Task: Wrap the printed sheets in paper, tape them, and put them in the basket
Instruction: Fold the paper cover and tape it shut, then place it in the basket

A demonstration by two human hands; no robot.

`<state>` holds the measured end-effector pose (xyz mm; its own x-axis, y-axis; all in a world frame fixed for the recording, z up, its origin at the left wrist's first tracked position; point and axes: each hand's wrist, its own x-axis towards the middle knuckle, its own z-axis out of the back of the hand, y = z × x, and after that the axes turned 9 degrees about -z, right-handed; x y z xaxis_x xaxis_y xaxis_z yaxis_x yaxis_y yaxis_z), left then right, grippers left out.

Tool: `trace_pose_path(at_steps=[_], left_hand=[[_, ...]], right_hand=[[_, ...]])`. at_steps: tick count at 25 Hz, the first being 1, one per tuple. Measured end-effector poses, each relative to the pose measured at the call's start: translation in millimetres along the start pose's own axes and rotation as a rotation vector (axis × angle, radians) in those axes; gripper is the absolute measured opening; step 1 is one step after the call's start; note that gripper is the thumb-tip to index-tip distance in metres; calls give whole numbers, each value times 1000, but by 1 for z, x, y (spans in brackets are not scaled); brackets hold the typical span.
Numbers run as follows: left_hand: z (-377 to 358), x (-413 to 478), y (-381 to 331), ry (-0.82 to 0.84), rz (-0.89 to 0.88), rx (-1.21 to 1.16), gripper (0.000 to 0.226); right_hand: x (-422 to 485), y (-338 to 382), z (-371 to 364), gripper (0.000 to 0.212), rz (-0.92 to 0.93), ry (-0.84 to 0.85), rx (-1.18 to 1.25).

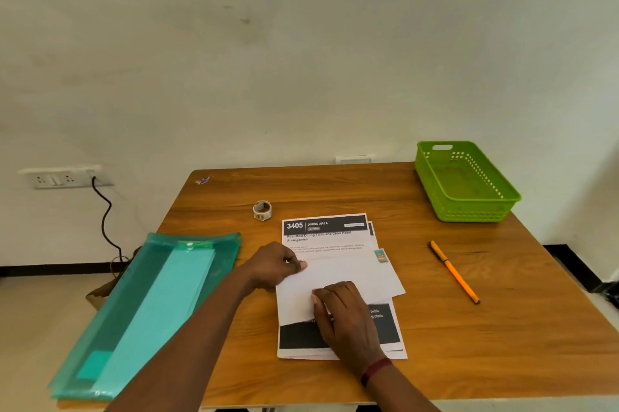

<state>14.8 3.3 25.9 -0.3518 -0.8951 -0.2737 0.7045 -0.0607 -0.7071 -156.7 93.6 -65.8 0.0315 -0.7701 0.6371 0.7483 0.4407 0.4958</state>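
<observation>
A small stack of printed sheets (326,234) with a dark "3405 DINING AREA" header lies at the middle of the wooden table (469,328). A blank white sheet of paper (355,276) lies askew across the stack's middle. My left hand (274,266) pinches that white paper at its left edge. My right hand (345,314) rests on the paper's lower part, fingers bent at its lower left edge. A roll of tape (262,210) stands behind the sheets to the left. The green plastic basket (465,182) sits at the table's far right corner, with nothing in it.
A translucent green folder (147,307) holding paper overhangs the table's left edge. An orange pen (454,271) lies to the right of the sheets. A wall socket (63,177) with a black cable is on the left; the wall is close behind the table.
</observation>
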Motion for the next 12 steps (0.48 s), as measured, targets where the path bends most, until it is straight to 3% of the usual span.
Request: trace_pose_path(at_steps=[3,4,6,8,9,11,12], left_hand=[[3,-12,-9,-119,35,-298,24],[2,-16,-14,-182,42,-397,26],[-3,-16,-30,-305,27,-503,27],[-17,-9,-52,-426,-12,-484,27],[-28,-4,-66,-499,-23,-466,27],[-51,2,-96,-643,-26,-453,26],[-61,4,-110,-696,-24,-457,26]], right_hand=[[10,9,16,24,-94,-151,-6],[17,15,27,26,-236,-213,5],[33,21,53,29,-711,-292,192],[49,19,73,34,-1223,-111,648],[55,18,84,37,-1366,19,860],[60,16,101,36,-1392,143,972],[63,14,108,33,-1354,118,945]])
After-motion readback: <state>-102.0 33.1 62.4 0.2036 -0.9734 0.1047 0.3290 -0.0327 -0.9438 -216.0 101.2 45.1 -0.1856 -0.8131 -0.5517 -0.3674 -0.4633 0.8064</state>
